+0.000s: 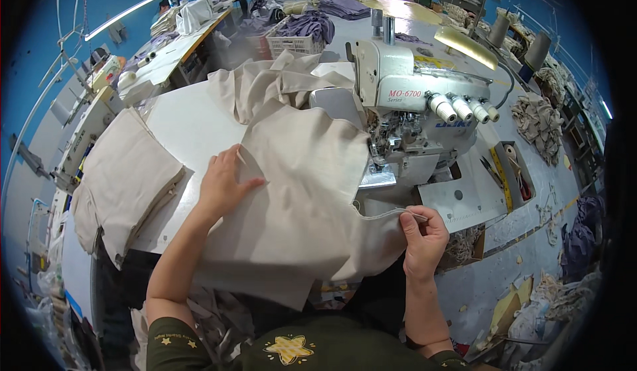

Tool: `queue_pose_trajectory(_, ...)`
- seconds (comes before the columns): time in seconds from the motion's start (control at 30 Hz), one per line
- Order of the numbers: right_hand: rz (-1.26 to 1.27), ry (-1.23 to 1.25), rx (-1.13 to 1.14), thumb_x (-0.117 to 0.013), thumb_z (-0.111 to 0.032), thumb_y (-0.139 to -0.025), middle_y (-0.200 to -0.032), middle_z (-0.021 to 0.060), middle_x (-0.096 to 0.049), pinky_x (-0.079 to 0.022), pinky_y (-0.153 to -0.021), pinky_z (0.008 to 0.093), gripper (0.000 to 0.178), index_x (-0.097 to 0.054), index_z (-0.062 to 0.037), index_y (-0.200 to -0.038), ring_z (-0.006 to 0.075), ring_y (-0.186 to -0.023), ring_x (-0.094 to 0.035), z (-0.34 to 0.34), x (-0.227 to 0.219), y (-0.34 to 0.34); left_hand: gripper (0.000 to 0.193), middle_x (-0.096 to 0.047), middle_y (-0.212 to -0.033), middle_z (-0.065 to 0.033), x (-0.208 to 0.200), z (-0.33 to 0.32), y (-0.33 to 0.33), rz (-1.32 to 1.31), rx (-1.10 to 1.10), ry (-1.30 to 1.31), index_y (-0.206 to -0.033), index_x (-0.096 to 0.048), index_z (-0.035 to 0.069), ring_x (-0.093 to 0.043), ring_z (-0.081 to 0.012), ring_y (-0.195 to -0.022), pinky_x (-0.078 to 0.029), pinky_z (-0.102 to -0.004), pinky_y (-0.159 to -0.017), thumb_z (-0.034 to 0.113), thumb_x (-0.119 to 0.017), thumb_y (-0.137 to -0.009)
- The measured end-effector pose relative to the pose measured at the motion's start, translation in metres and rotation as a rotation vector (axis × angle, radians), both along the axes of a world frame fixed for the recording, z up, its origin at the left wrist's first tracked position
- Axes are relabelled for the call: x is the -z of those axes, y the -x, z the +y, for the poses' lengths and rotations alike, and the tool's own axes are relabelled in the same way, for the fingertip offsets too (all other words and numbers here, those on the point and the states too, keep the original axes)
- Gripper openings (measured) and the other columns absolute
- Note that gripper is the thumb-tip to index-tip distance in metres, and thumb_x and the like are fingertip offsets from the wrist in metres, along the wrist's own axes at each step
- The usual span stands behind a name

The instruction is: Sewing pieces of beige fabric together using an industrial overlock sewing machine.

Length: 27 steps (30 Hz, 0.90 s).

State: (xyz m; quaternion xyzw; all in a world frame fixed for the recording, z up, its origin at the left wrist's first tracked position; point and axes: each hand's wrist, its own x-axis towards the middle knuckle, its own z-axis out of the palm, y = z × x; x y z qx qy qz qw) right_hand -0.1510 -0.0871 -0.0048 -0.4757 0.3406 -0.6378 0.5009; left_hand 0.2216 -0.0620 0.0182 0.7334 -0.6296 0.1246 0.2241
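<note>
A large beige fabric piece (pixel 298 165) lies spread over the white table and hangs off its near edge. My right hand (pixel 424 238) pinches the fabric's seamed edge, just in front of the sewing machine. My left hand (pixel 227 184) rests on the fabric's left side, fingers stretched and thumb apart. Behind the fabric stands a white overlock sewing machine (pixel 405 82), with its presser foot (pixel 377 172) and metal plate close to the cloth's right edge. More of the beige cloth is bunched up at the far side of the table.
A stack of beige cut pieces (pixel 126 172) lies left on the table. On the right, a small tray (pixel 514 172) holds tools beside scissors (pixel 494 173). A lamp (pixel 468 47) hangs over the machine. Farther back, a white crate (pixel 295 44) holds purple cloth.
</note>
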Motion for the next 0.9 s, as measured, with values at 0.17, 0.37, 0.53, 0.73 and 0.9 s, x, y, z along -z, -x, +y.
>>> queue_pose_trajectory(0.17,0.085,0.021,0.031,-0.076,0.001,-0.086,-0.091,0.0042,-0.071,-0.052,-0.075,0.0206,0.018,-0.069,0.0026,-0.102,0.0075,-0.082,-0.065,-0.005,-0.016,-0.012,0.043,-0.068,-0.117,-0.0177,-0.001,-0.017,-0.017,0.322,0.098,0.057,-0.122,-0.062,0.005,-0.064,-0.0350,-0.112,-0.048,-0.0403,-0.095,0.019,-0.076,-0.084)
queue_pose_trajectory(0.37,0.099,0.060,-0.038,-0.079,-0.003,-0.085,-0.088,0.0034,-0.073,-0.051,-0.070,0.0194,0.014,-0.073,0.0026,-0.096,0.0055,-0.078,-0.064,-0.025,-0.027,-0.032,0.031,-0.068,-0.113,-0.0140,-0.035,-0.028,-0.063,0.188,0.020,0.246,-0.114,-0.068,0.007,-0.064,-0.0307,-0.106,-0.051,-0.0372,-0.090,0.009,-0.074,-0.084)
queue_pose_trajectory(0.53,0.097,0.110,-0.074,-0.079,-0.006,-0.086,-0.085,0.0039,-0.074,-0.052,-0.069,0.0190,0.014,-0.073,0.0025,-0.096,0.0044,-0.077,-0.065,-0.027,-0.028,-0.040,0.038,-0.066,-0.119,-0.0128,-0.074,-0.049,0.046,0.196,0.464,0.265,-0.115,-0.069,0.005,-0.062,-0.0308,-0.114,-0.050,-0.0371,-0.098,-0.002,-0.076,-0.079)
queue_pose_trajectory(0.73,0.031,0.064,-0.146,-0.078,-0.009,-0.088,-0.085,0.0045,-0.075,-0.052,-0.069,0.0194,0.015,-0.073,0.0022,-0.096,0.0042,-0.076,-0.064,-0.025,-0.033,-0.041,0.040,-0.072,-0.100,-0.0087,-0.089,-0.039,0.152,0.260,0.940,-0.112,-0.115,-0.070,0.005,-0.067,-0.0248,-0.092,-0.052,-0.0352,-0.082,0.015,-0.082,-0.078)
queue_pose_trajectory(0.9,-0.036,0.072,-0.148,-0.076,-0.010,-0.090,-0.087,0.0040,-0.074,-0.052,-0.070,0.0197,0.015,-0.073,0.0021,-0.098,0.0043,-0.078,-0.064,-0.022,-0.031,-0.036,0.021,-0.068,-0.083,-0.0089,-0.077,-0.046,0.152,0.544,0.840,-0.210,-0.100,-0.072,0.004,-0.063,-0.0200,-0.066,-0.050,-0.0298,-0.061,0.007,-0.078,-0.081)
